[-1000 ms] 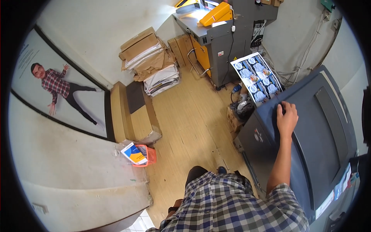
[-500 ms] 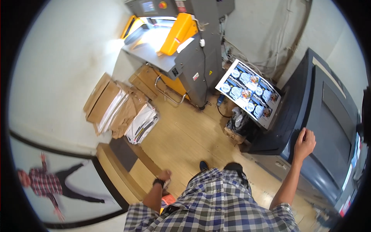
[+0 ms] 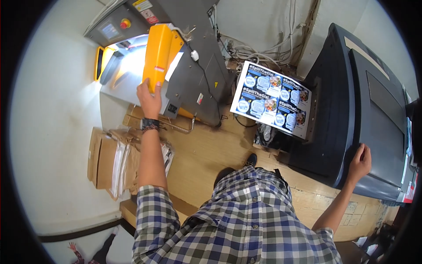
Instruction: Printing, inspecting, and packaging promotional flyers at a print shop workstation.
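My left hand [image 3: 149, 97] reaches forward to the lower end of the yellow guard [image 3: 157, 55] on a grey cutting machine [image 3: 193, 75]. Its fingertips touch the guard's edge, with thumb and fingers apart, and the hand looks open. A dark watch and bracelets circle that wrist. My right hand [image 3: 360, 163], fingers curled and nothing visible in them, is at the dark grey printer [image 3: 336, 105] on the right. From the printer's output side a printed sheet [image 3: 271, 100] with repeated blue, black and white designs sticks out on a tray.
Brightly lit is the machine's bed [image 3: 132, 61], below a small screen and a red button [image 3: 125, 23]. Flattened cardboard and paper stacks [image 3: 103, 160] lean by the left wall. Cables [image 3: 268, 55] hang behind the sheet. A black plastic bag [image 3: 265, 134] lies beneath it.
My left hand has risen from beside my waist to the yellow guard. I have come nearer the cutting machine. My right hand has slid back along the printer.
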The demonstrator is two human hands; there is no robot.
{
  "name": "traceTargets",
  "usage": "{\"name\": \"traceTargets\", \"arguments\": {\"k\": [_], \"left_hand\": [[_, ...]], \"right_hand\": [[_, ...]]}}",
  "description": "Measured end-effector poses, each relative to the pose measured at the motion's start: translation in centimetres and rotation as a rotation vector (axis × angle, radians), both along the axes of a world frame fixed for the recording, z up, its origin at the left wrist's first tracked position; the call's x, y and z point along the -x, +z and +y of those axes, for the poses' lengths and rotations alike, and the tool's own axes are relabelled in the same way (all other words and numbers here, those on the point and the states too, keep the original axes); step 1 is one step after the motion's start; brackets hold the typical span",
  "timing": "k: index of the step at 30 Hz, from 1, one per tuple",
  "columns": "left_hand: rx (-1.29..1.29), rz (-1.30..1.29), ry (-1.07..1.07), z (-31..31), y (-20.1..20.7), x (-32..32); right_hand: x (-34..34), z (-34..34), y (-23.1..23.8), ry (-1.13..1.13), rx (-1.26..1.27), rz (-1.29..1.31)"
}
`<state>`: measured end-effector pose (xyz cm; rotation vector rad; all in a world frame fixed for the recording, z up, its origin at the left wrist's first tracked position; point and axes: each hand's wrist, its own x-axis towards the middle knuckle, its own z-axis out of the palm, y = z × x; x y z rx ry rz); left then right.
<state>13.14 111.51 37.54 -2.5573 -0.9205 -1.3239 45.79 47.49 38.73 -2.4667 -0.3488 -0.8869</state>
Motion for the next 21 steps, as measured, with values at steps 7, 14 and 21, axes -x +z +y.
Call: {"name": "traceTargets", "arguments": {"k": [7,14,21], "left_hand": [[0.155,-0.003,0.237,6.3,3.3,-7.0],[0.199,-0.055,0.291,5.7,3.5,-7.2],[0.163,-0.095,0.26,5.9,4.1,-7.9]], "right_hand": [[1.0,1.2,0.0,-0.032,0.0,-0.019],[0.1,1.8,-0.6,-0.331,0.048,0.061],[-0.5,0.6,-1.5,-0.396,0.051,0.089]]}}
